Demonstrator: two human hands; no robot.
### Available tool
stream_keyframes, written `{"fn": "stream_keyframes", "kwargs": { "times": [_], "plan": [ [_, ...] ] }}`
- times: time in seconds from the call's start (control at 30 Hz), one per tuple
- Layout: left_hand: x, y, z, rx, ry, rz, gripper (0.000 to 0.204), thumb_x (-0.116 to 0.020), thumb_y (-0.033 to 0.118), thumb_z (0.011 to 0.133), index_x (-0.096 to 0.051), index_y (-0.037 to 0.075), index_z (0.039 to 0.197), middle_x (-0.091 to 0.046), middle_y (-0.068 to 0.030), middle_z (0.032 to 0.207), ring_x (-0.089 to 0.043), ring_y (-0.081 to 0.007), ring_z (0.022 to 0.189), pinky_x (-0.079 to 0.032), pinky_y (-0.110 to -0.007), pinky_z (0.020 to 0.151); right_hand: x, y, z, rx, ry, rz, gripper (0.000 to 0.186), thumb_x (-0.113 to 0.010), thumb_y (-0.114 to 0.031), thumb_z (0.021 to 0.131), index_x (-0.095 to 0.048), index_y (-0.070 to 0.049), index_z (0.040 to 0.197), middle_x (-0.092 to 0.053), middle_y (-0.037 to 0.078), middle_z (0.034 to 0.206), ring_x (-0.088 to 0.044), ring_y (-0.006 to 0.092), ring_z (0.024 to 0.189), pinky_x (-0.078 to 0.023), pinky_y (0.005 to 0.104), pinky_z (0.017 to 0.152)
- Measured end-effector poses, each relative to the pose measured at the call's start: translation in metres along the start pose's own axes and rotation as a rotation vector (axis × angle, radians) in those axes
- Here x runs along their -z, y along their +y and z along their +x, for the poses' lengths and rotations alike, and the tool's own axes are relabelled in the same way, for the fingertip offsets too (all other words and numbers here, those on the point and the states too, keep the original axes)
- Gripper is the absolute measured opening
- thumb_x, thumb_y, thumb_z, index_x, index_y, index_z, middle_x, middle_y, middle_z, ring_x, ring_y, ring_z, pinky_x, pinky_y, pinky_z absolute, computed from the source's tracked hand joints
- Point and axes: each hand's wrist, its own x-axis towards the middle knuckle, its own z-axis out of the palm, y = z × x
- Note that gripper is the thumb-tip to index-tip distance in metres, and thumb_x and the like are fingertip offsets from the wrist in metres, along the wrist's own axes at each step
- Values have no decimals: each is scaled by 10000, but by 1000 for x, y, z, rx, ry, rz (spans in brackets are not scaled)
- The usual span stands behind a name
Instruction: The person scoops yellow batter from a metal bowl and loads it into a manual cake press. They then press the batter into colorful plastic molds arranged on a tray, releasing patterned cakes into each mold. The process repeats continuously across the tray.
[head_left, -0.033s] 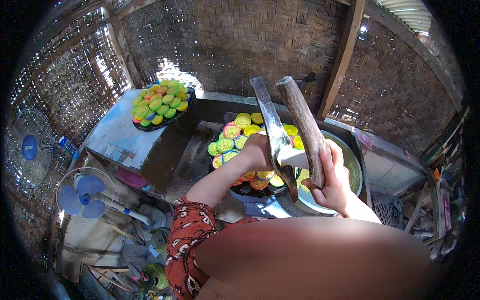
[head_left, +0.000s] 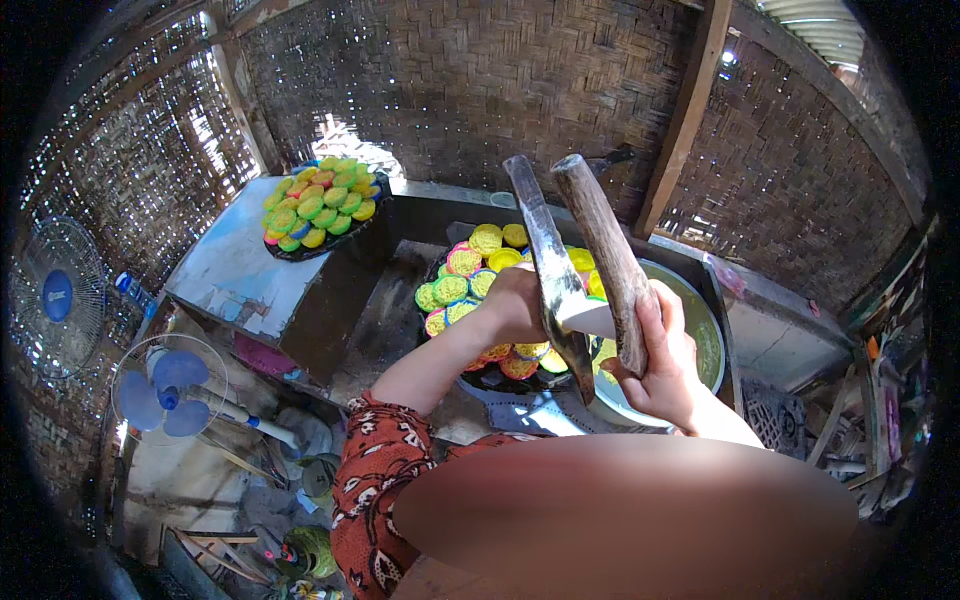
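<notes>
My left hand (head_left: 515,303) is curled against the back of a long dark, shiny bar (head_left: 552,262) that tapers at its lower end. The bar hides most of those fingers. My right hand (head_left: 664,360) wraps round the lower end of a weathered wooden stick (head_left: 600,235), thumb across it. A pale, smooth piece (head_left: 588,317) spans the gap between bar and stick. Beneath my hands sit several colourful cups (head_left: 449,290) with yellow-green, rough-topped filling. Beside them, partly behind my right hand, is a wide metal basin (head_left: 716,350) with yellow-green contents.
A second heap of filled cups (head_left: 322,205) stands on a pale counter (head_left: 232,262) at the far left. Two fans, one with a wire guard (head_left: 62,298) and one with blue blades (head_left: 170,393), stand to the left. A woven wall (head_left: 480,90) closes the back.
</notes>
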Motion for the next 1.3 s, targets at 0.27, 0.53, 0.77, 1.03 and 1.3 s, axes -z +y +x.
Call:
{"fn": "stream_keyframes", "kwargs": {
  "times": [0.27,0.53,0.77,1.03,1.3],
  "plan": [
    [-13,-31,0,-31,134,-34,443,-686,371,613,-583,134,973,-615,-88,912,-588,-269,886,-470,-376,771,-52,5,17,-74,-21,2,963,-714,-115,591,-150,-127,1371,-278,298,1234,-364,484,1106,-370,486,894],
    [12,-91,35,138,81,-178,559,-685,385,652,-536,130,1126,-580,-100,1093,-544,-234,1025,-405,-338,912,-56,101,31,-911,-601,1157,1095,-528,-704,665,-84,-2,1379,-221,160,1398,-301,268,1243,-257,405,1009],
    [104,-127,76,-593,-197,-2040,863,-616,87,632,-201,155,1385,-308,-188,1357,-336,-331,1241,-278,-423,1012,-62,92,42,-815,-623,1363,1135,-424,-799,621,-166,30,1351,-328,179,1310,-403,279,1147,-334,420,932],
    [80,-165,111,-626,135,-1914,601,-572,180,748,-340,43,1285,-481,-168,1185,-416,-340,1172,-336,-435,960,-50,103,72,-917,-811,1476,1239,-347,-881,541,-240,84,1310,-492,239,1128,-531,316,988,-402,428,861],
    [-1,-252,133,-69,223,-2571,539,-527,583,759,-635,57,809,-619,-125,806,-571,-308,851,-450,-409,804,-74,131,88,-1264,-661,1073,1006,-279,-775,718,-279,38,1311,-506,225,1145,-529,322,1024,-394,428,889]
  ]
}}
